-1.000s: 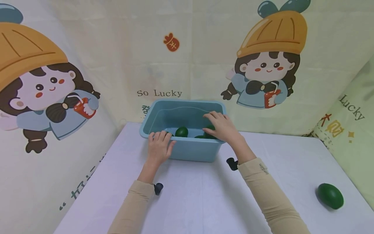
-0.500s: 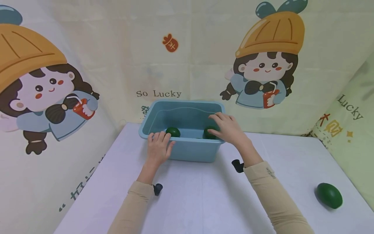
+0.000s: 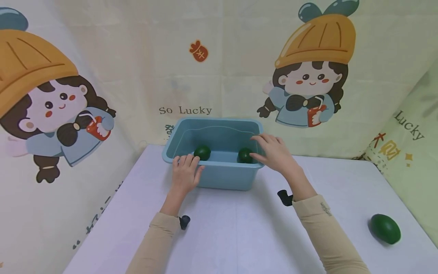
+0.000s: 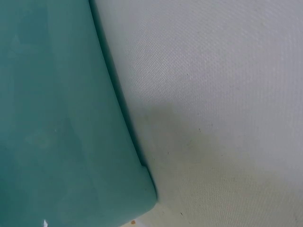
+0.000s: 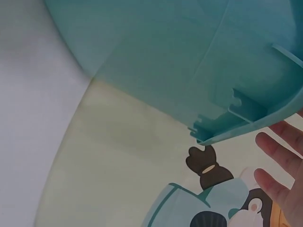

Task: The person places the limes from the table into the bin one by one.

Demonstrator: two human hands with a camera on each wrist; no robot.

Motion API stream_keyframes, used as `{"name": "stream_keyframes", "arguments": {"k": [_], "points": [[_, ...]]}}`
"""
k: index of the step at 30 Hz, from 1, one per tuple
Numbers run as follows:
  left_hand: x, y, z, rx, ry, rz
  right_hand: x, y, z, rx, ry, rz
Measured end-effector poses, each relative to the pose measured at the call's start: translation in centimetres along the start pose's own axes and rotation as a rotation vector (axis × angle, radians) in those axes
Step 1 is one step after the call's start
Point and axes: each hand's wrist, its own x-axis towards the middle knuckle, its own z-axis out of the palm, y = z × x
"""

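A light blue plastic bin [image 3: 226, 175] stands against the back wall of the table. My left hand [image 3: 184, 173] holds its front rim near the left corner, fingers over the edge and thumb along the outer wall. Inside, one smooth dark green oval fruit [image 3: 202, 152] lies at the left, close to those fingertips, and another dark green fruit [image 3: 245, 155] lies at the right. Above the bin's right end, my right hand [image 3: 275, 154] is spread and holds nothing; its thumb overlaps the right fruit in the head view. The front wall hides part of the bin's floor.
A third dark green oval fruit [image 3: 385, 228] lies on the white tabletop [image 3: 222, 236] at the far right. Cream cloth [image 3: 232, 87] with cartoon prints hangs behind and beside the table. A black wrist-camera mount [image 3: 285, 198] shows at my right wrist.
My right hand has drawn back rightward from over the bin's inside toward its right rim. The left fruit has shifted left inside the bin. My left hand keeps its place.
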Motion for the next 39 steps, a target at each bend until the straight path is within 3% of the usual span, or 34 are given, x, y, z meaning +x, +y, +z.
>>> {"name": "stream_keyframes", "arguments": {"k": [24, 39], "points": [[0.4, -0.4, 0.0, -0.008, -0.007, 0.004, -2.5, 1.4, -1.5, 0.034, -0.011, 0.121], [0.2, -0.2, -0.1, -0.005, 0.001, 0.005, -4.9, 2.3, -1.6, 0.024, 0.019, 0.132]]}}
